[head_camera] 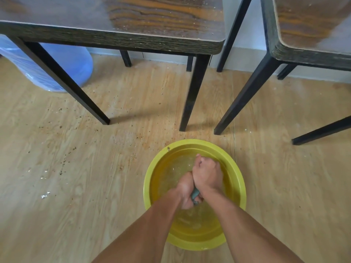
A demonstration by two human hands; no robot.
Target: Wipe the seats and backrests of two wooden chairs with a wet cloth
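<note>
Left hand: the left hand (187, 192), low and centre in the frame, is closed in a fist around the near end of the cloth, held over the basin.
Right hand: the right hand (208, 173), just above and touching the left, is also clenched on the cloth; the two fists are stacked close, most likely so they can twist against each other and wring water out.
Cloth: only a small grey-green bit of the cloth (195, 195) shows between the fists; the rest is hidden inside them.
Basin: the yellow basin (147, 188) sits on the floor at lower centre, holding shallow water; the hands work directly above it, so drips would fall back in rather than onto the floor.
Floor: the light wood-look floor (76, 168) carries scattered crumbs and specks, thickest at middle left.
Left chair: the seat (133, 16) across the upper left and centre is dark wood grain on black legs, with pale dust and grit near its front edge; it looks unwiped.
Right chair: a second seat (313, 25) at upper right, just beside the first, shows similar specks.
Backrests: not in view.
Blue container: a translucent blue container (62, 67) stands behind the left chair's legs at upper left.
Stage: judged as preparing the cloth; wiping has not begun.
</note>
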